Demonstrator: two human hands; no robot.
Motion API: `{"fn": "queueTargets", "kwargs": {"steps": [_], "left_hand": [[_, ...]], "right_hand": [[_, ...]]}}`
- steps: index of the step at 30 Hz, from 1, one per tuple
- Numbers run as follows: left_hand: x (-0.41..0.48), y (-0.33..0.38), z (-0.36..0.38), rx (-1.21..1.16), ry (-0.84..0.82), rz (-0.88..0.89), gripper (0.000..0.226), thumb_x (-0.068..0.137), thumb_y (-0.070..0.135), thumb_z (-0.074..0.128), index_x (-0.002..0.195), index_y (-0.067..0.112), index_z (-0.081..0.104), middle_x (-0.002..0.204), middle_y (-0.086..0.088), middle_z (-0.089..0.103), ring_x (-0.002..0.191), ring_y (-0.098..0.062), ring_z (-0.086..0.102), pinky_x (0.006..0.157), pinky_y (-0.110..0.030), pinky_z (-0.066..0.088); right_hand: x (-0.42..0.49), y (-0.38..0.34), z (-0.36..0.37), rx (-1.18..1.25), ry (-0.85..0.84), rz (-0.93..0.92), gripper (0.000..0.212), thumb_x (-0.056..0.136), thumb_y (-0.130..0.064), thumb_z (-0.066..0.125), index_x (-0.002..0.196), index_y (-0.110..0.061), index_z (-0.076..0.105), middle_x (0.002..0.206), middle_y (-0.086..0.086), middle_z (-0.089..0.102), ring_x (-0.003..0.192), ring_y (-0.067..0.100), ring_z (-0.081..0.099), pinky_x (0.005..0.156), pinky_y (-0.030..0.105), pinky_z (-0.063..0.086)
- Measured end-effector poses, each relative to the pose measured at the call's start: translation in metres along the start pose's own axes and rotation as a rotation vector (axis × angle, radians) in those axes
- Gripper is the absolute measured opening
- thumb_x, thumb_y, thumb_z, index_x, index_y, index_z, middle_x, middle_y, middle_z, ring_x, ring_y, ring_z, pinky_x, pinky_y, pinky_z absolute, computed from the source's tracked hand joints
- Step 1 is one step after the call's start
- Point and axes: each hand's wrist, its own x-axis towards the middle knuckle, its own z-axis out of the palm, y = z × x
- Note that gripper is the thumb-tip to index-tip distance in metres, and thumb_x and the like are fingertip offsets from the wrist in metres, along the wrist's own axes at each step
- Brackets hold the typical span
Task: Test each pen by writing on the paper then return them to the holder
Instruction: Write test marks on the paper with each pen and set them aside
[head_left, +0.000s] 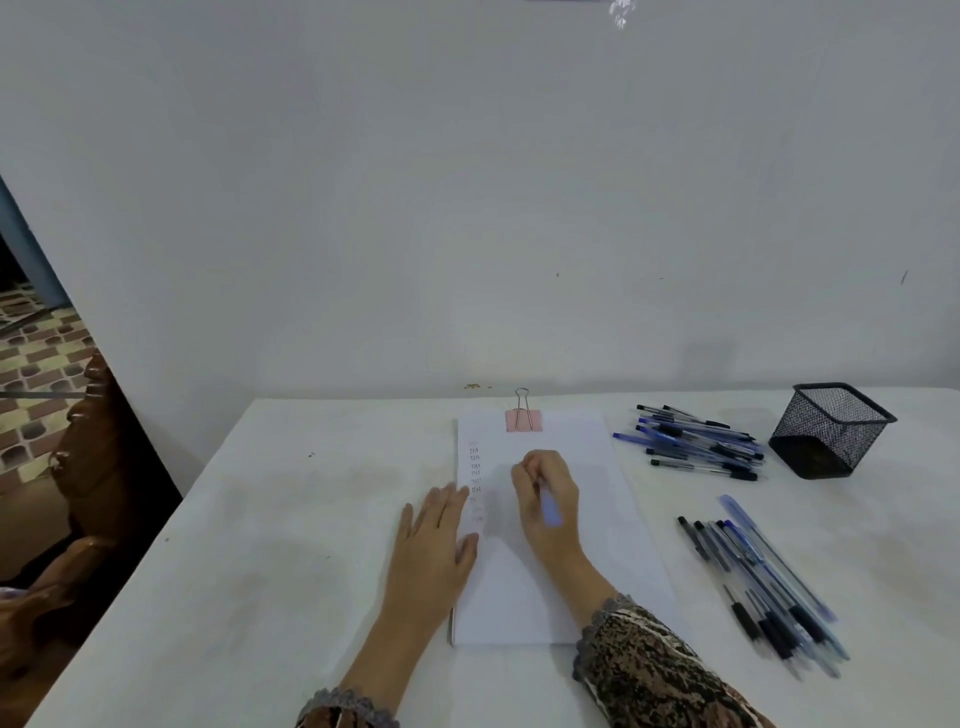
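So you're mid-test, right hand (557, 486) curled round a blue pen (550, 510) over the paper (524, 597), left hand (434, 545) flat on the paper's left edge, and next I'd guess that pen needs carrying to the holder (831, 431) right of the paper.

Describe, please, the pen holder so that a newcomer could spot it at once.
On the white table, look to the far right, past the clipped paper. Just right of the farther pile of pens stands the holder: a black mesh cup, the only container there.
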Motion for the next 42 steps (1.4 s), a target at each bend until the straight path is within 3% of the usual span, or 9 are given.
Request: {"fn": "queueTargets", "kwargs": {"steps": [2, 7, 10, 14, 19, 29, 33, 36, 42], "left_hand": [[0.001, 0.002, 0.002, -0.262, 0.115, 0.081, 0.042, 0.086, 0.03, 0.039, 0.127, 0.026, 0.047, 0.127, 0.005, 0.055, 0.117, -0.004, 0.045, 0.099, -0.032, 0.044], [0.009, 0.031, -0.008, -0.512, -0.053, 0.127, 0.034, 0.09, 0.02, 0.051, 0.121, 0.034, 0.047, 0.109, 0.017, 0.055, 0.086, 0.004, 0.053, 0.073, -0.007, 0.04], [0.021, 0.037, -0.002, -0.43, -0.064, 0.13, 0.025, 0.095, 0.026, 0.044, 0.118, 0.026, 0.054, 0.102, 0.014, 0.059, 0.09, 0.001, 0.054, 0.079, -0.013, 0.042], [0.025, 0.032, 0.003, -0.334, -0.065, 0.111, 0.015, 0.096, 0.028, 0.042, 0.086, 0.026, 0.052, 0.069, 0.013, 0.051, 0.064, -0.004, 0.048, 0.06, -0.018, 0.038], [0.026, 0.031, 0.004, -0.311, -0.081, 0.062, 0.041, 0.095, 0.031, 0.045, 0.057, 0.027, 0.03, 0.048, 0.008, 0.036, 0.046, -0.009, 0.035, 0.048, -0.022, 0.026], [0.025, 0.038, 0.0, -0.451, -0.085, -0.062, 0.036, 0.095, 0.026, 0.044, 0.06, 0.016, 0.04, 0.052, 0.007, 0.035, 0.048, -0.007, 0.03, 0.051, -0.022, 0.028], [0.023, 0.036, -0.002, -0.4, -0.139, 0.023, 0.024, 0.097, 0.02, 0.038, 0.09, 0.013, 0.06, 0.073, 0.005, 0.057, 0.065, -0.006, 0.049, 0.061, -0.019, 0.038], [0.02, 0.032, 0.001, -0.384, -0.123, 0.05, 0.023, 0.097, 0.022, 0.038, 0.097, 0.016, 0.06, 0.087, 0.004, 0.062, 0.08, -0.009, 0.056, 0.073, -0.023, 0.044], [0.02, 0.027, 0.005, -0.383, -0.135, 0.117, 0.024, 0.095, 0.019, 0.043, 0.073, 0.018, 0.05, 0.055, 0.01, 0.043, 0.051, -0.007, 0.039, 0.052, -0.019, 0.031]], "right_hand": [[0.007, 0.01, -0.013, -0.319, 0.034, -0.158, 0.016, 0.081, -0.017, 0.043, 0.065, -0.014, 0.043, 0.073, -0.001, 0.045, 0.063, 0.012, 0.039, 0.054, 0.029, 0.031], [0.004, 0.016, -0.023, -0.837, 0.121, -0.374, 0.004, 0.074, -0.018, 0.046, 0.075, -0.014, 0.047, 0.08, 0.005, 0.048, 0.066, 0.02, 0.039, 0.06, 0.027, 0.026], [-0.004, 0.016, -0.02, -0.876, 0.152, -0.407, 0.006, 0.072, -0.019, 0.047, 0.077, -0.015, 0.045, 0.084, 0.005, 0.044, 0.067, 0.019, 0.034, 0.06, 0.029, 0.022], [-0.009, 0.016, -0.018, -0.896, 0.146, -0.479, 0.009, 0.071, -0.017, 0.046, 0.078, -0.016, 0.039, 0.085, 0.003, 0.034, 0.067, 0.02, 0.029, 0.061, 0.03, 0.021], [-0.009, 0.017, -0.017, -0.935, 0.181, -0.55, 0.013, 0.082, -0.019, 0.048, 0.076, -0.016, 0.037, 0.081, 0.004, 0.031, 0.066, 0.021, 0.028, 0.061, 0.031, 0.022], [0.004, 0.022, -0.034, -0.78, -0.09, -0.65, 0.017, 0.077, -0.028, 0.051, 0.092, -0.022, 0.048, 0.089, -0.003, 0.055, 0.074, 0.014, 0.043, 0.064, 0.023, 0.037], [0.002, 0.021, -0.046, -0.926, 0.019, -0.814, 0.004, 0.079, -0.027, 0.063, 0.079, -0.026, 0.059, 0.106, -0.01, 0.055, 0.08, 0.016, 0.044, 0.07, 0.029, 0.031], [0.0, 0.023, -0.046, -0.911, 0.048, -0.923, 0.014, 0.087, -0.021, 0.057, 0.076, -0.028, 0.06, 0.095, -0.012, 0.064, 0.093, 0.014, 0.055, 0.079, 0.033, 0.03], [0.014, 0.022, -0.052, -0.68, -0.248, -1.028, 0.005, 0.09, -0.02, 0.056, 0.086, -0.02, 0.052, 0.064, -0.008, 0.059, 0.055, 0.011, 0.049, 0.061, 0.022, 0.029]]}}
